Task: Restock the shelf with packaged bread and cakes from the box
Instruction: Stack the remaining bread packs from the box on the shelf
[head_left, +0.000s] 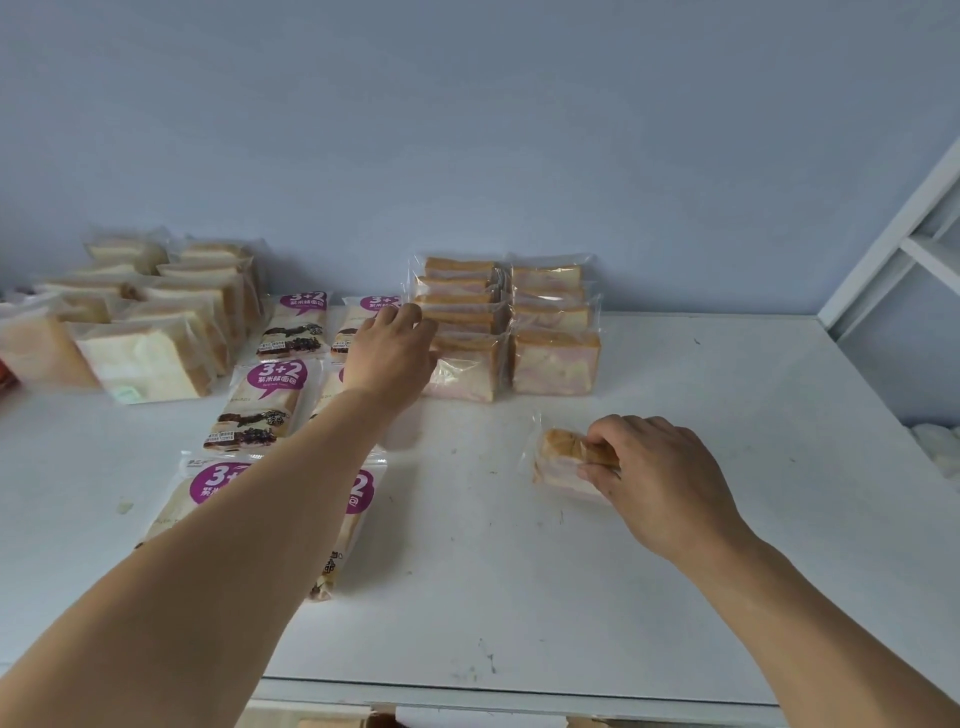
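Right hand (657, 478) pinches a wrapped cake (563, 462) low on the white shelf (675, 571), left hand (395, 353) reaches open-fingered to the pink cake rows (509, 332), and with three groups stocked, plenty of shelf looks unfilled.

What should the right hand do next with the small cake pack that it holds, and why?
Probably slide the cake pack forward to the front of the right-hand row of pink cake packs. The right hand grips it alone on the bare shelf, apart from that row, while the left hand rests on the neighbouring row, seemingly steadying it.
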